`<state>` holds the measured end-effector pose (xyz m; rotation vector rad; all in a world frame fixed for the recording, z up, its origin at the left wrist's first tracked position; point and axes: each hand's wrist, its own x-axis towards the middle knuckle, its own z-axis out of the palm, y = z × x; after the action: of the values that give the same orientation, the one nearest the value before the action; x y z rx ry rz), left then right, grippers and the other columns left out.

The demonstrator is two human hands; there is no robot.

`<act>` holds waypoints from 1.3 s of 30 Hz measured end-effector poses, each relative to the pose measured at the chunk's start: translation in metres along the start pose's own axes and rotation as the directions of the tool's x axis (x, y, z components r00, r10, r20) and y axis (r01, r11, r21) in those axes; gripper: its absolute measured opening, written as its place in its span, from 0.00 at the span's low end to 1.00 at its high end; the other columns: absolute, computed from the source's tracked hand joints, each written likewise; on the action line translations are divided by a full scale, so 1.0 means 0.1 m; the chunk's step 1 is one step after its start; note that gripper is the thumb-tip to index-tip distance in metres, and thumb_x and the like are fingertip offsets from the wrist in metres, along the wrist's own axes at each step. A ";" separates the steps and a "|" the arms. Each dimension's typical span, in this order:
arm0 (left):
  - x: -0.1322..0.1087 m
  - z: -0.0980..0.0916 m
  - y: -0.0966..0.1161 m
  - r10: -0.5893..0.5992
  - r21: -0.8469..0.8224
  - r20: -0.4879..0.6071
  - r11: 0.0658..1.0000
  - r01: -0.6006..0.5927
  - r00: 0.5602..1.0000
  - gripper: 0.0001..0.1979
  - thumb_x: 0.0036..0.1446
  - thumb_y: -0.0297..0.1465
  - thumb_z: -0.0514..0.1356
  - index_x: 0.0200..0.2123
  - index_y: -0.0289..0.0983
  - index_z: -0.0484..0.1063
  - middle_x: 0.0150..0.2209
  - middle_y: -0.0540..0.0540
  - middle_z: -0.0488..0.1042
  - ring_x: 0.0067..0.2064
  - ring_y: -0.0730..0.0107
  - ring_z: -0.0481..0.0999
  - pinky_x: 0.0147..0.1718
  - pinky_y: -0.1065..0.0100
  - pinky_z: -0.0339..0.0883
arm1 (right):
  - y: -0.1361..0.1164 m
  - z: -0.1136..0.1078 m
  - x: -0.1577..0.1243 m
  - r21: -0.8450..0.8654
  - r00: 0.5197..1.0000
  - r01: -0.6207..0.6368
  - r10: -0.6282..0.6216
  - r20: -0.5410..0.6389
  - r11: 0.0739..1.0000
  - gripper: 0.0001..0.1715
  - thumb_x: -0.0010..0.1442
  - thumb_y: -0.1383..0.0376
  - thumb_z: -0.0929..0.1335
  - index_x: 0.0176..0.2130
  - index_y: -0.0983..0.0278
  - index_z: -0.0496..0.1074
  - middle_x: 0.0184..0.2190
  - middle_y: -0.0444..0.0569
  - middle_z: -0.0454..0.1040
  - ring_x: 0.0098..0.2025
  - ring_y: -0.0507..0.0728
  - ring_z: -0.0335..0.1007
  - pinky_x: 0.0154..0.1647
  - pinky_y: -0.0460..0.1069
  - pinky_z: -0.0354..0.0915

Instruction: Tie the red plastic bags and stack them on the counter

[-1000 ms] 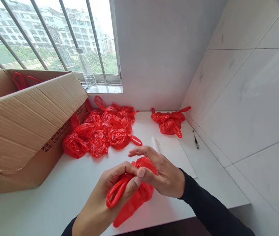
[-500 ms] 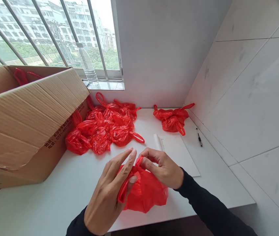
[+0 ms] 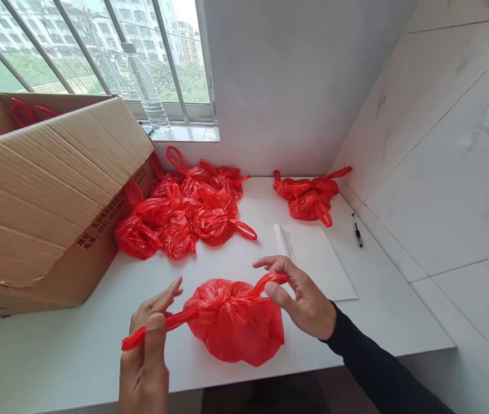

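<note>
A red plastic bag (image 3: 235, 322), bunched into a round bundle, rests on the white table (image 3: 76, 356) right in front of me. My left hand (image 3: 147, 351) pinches the bag's left handle, stretched out toward the lower left. My right hand (image 3: 300, 296) grips the right handle, pulled out to the right. Both handles are taut and point away from the bundle's top.
A pile of several tied red bags (image 3: 184, 215) lies behind, beside an open cardboard box (image 3: 41, 195) on the left. Two more red bags (image 3: 311, 198) sit at the back right. Paper sheets (image 3: 317, 261), a pen (image 3: 358, 236), a bottle (image 3: 145, 86) on the sill.
My hands were close together over the bag, working its handles. They have now pulled apart, stretching one handle left and the other right, and the bundle has settled on the table.
</note>
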<state>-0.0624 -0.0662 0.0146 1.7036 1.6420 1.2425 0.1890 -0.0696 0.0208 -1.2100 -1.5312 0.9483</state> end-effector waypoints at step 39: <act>-0.17 -0.06 -0.42 -0.324 0.040 0.178 0.946 0.322 0.929 0.34 0.66 0.46 0.51 0.71 0.47 0.45 0.71 0.41 0.54 0.70 0.51 0.54 0.66 0.42 0.54 | 0.33 1.44 -0.31 -0.048 0.995 -0.089 0.091 0.029 0.995 0.28 0.71 0.61 0.58 0.68 0.54 0.56 0.68 0.48 0.60 0.71 0.64 0.51 0.71 0.72 0.45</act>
<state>-0.0877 -0.0763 -0.0222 1.4296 1.7323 0.8949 0.0610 -0.0957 -0.0547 -1.3121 -1.5417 0.9997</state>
